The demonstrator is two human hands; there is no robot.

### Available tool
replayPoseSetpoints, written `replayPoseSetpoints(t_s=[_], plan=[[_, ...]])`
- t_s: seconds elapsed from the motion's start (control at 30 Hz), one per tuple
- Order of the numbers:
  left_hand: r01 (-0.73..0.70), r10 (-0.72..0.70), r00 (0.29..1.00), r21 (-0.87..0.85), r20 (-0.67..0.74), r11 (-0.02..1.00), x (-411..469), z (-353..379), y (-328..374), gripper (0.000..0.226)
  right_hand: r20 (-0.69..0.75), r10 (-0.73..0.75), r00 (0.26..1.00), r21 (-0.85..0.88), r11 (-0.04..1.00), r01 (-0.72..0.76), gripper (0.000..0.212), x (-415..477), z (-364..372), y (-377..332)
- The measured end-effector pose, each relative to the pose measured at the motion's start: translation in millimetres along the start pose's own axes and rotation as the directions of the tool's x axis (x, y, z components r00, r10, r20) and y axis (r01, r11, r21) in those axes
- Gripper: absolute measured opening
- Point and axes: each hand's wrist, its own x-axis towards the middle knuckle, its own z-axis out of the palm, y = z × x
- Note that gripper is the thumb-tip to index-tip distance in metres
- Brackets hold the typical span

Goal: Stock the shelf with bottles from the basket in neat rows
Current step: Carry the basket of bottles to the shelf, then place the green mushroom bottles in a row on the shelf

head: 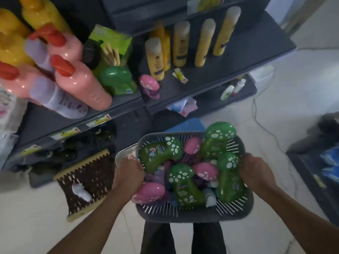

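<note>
Between both grips (129,171) (254,169), basket (183,215) (bottles (185,187) inside).

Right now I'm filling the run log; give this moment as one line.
left hand: grips basket | right hand: grips basket | basket: green bottles, pink bottles | shelf: green bottle, pink bottle

Up ahead of the left hand (128,173), the dark shelf (247,55) is carrying pink pump bottles (80,83), lilac bottles (60,101) and a green mushroom bottle (115,79). Ahead of the right hand (255,169), yellow tubes (203,43) are standing in a row. Left of the left hand, a brown basket (88,180) is lying on the floor (36,217).
</note>
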Motion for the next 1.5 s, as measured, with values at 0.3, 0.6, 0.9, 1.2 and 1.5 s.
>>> replayPoseSetpoints(t_s=[0.3,0.6,0.9,1.2,1.5], plan=[[0.338,-0.338,0.941,-0.079,0.012,0.938,40.3,39.6,63.9,0.048,0.051,-0.29,0.956,-0.121,0.948,0.294,0.021,153.1,-27.3,-21.5],[0.437,-0.437,0.899,-0.126,0.034,0.891,62.4,51.4,84.5,0.05,0.072,-0.303,0.95,-0.081,0.948,0.308,0.02,196.0,-34.0,-27.1],[0.182,-0.195,0.921,-0.069,-0.338,0.981,46.9,4.0,115.5,0.019,0.035,-0.364,0.931,-0.016,0.931,0.365,0.044,197.4,-80.3,-55.8],[-0.582,0.592,0.795,0.442,0.133,0.683,111.8,-24.6,159.6,0.067,0.18,-0.789,0.587,-0.074,0.584,0.808,0.077,226.4,-107.5,-109.5],[-0.606,0.515,0.791,0.538,0.33,0.586,152.8,-30.1,162.1,0.05,0.225,-0.771,0.595,-0.064,0.598,0.799,0.062,236.5,-94.1,-110.3]])
